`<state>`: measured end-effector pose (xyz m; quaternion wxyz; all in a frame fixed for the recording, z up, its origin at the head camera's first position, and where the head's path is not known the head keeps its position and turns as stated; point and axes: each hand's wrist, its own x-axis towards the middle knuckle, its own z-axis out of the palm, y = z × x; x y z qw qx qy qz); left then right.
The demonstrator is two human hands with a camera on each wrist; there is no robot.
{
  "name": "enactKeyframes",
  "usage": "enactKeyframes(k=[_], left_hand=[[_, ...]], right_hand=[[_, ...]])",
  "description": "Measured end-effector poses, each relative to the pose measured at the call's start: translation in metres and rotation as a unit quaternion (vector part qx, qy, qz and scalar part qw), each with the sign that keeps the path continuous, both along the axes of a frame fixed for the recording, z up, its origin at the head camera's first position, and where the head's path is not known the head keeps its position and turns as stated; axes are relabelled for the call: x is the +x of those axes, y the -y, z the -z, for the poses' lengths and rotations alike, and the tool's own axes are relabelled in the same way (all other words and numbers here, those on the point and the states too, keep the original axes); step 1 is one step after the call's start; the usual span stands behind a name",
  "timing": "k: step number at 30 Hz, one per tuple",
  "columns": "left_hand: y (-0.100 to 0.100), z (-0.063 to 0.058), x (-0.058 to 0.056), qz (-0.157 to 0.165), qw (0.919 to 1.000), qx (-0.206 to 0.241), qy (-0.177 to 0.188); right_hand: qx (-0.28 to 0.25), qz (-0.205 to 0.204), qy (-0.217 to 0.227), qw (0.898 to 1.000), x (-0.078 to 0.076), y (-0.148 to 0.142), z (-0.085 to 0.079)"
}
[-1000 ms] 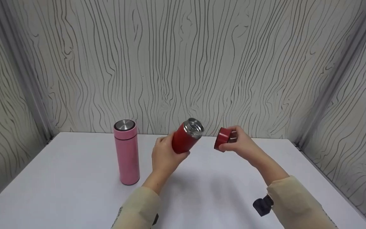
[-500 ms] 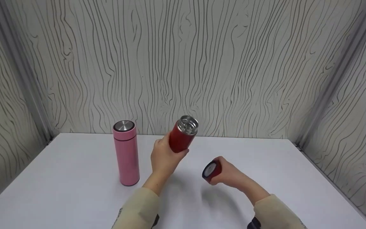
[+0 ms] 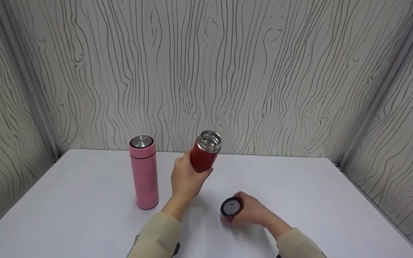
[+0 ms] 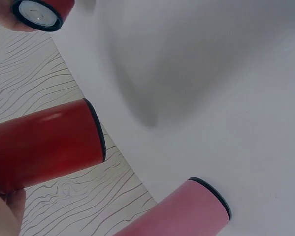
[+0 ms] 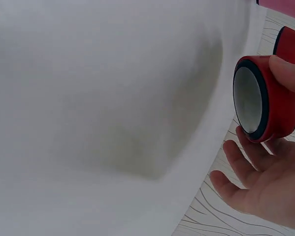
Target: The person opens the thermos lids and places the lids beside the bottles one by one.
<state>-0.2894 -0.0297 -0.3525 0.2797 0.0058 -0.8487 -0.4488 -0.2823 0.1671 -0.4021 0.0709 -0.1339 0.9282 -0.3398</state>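
A red thermos [image 3: 203,159] leans slightly to the right, its bare steel mouth uncovered and facing up toward me. My left hand [image 3: 185,181] grips it around the body, and in the left wrist view its dark-rimmed base [image 4: 95,130] is raised off the table. Lower and to the right, my right hand [image 3: 254,212] holds the red lid [image 3: 228,217], pale inner side up. Thumb and fingers pinch the lid's side in the right wrist view, where its round silver top [image 5: 247,99] faces the tabletop.
To the left of my left hand stands a pink thermos [image 3: 145,179] with its steel-topped lid on. Both are over a white table [image 3: 66,215], enclosed by wood-grain patterned panels [image 3: 206,71] at the back and sides.
My right hand has come down toward the table and to the left, turning the lid from sideways to inner side up. The red thermos has tipped to a more upright angle.
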Motion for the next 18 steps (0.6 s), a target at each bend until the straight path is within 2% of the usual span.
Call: enactKeyframes(k=[10,18], left_hand=[[-0.001,0.001,0.0,0.0,0.9999,-0.012,-0.012],[-0.003,0.003,-0.002,0.003,1.0,0.006,-0.003]], right_hand=[[0.043,0.004,0.012,0.999,0.003,0.006,0.011],[0.111,0.024,0.01,0.993,0.003,0.011,0.015]])
